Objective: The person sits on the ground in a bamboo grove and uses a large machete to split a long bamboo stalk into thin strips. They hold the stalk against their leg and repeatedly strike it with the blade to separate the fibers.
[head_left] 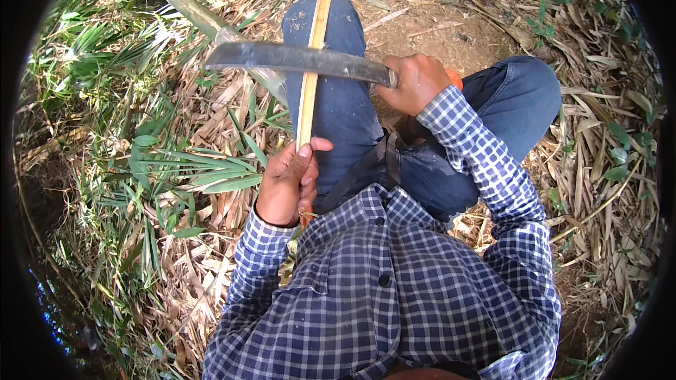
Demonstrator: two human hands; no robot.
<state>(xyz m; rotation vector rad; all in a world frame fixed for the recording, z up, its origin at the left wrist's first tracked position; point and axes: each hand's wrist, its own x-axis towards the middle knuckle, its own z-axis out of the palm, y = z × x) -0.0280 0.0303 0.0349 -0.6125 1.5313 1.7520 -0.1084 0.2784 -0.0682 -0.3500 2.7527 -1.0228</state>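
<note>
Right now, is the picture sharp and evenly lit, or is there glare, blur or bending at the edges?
Head view: sunlight is strong, with glare on the dry leaves and the blade; the strip and both hands, left and right, look sharp; the fisheye rim is black, and the leaves bend and soften toward it.

Both forearms, in checked sleeves, rise from the lower edge. The left hand (287, 181) is curled closed, thumb stretched out on top, wrist bent. The right hand (417, 83) is a tight fist, knuckles up, its arm bent at the elbow.
</note>
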